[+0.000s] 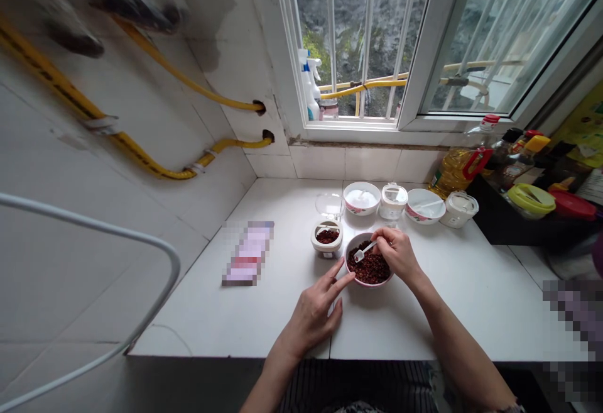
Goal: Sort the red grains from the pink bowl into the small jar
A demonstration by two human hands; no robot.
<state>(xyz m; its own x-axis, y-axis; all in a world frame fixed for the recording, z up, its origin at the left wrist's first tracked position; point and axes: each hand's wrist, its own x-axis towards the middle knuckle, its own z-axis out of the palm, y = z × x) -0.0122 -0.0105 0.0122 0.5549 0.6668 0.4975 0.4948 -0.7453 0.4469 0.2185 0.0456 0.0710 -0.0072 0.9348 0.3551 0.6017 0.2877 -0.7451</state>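
My right hand [394, 252] pinches the handle of a small white spoon [362, 254], its scoop end over the bowl [349, 273]. Dark red, dried peppercorn-like bits [370, 267] fill much of that bowl. With fingers spread, my left hand [323, 306] touches the bowl's left rim. Just left of the bowl stands a small white seasoning jar [326, 249], partly filled with the same dark red bits. Its clear lid [329, 204] is flipped up behind it.
Behind are a bowl of white powder [362, 213], a lidded jar [394, 202], another bowl [425, 219] with a white spoon and a second jar [460, 210]. An oil bottle [455, 171] and sauce bottles stand right. A blurred packet [249, 254] lies left.
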